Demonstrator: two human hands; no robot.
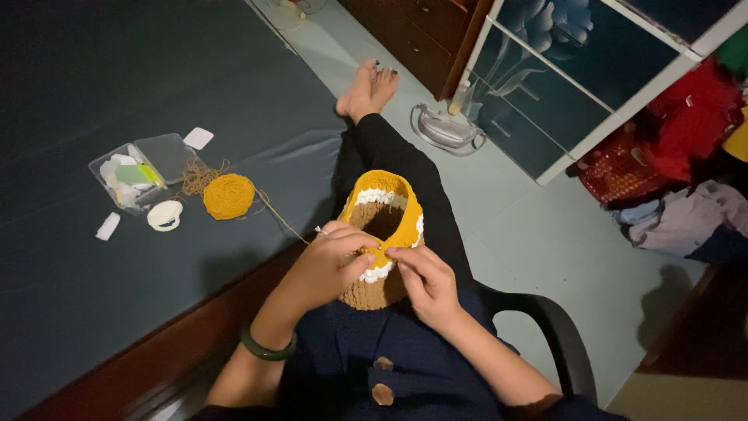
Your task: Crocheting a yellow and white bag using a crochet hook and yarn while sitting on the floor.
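A crocheted piece [383,220] in mustard yellow with a white band and a brown base rests on my lap, its opening facing up. My left hand [327,263] grips its near rim and holds a thin crochet hook [320,229] whose tip pokes out to the left. My right hand [425,279] pinches the same rim from the right side. A strand of yellow yarn runs from the piece to a yellow yarn ball [228,195] lying on the dark green mat [117,86] to my left.
An open clear plastic box [139,173] with small bits, a white round lid [164,215] and small white pieces lie near the yarn ball. My legs stretch along the mat's edge. A black chair arm [557,331] curves at right. A glass-door cabinet and piled clothes stand beyond.
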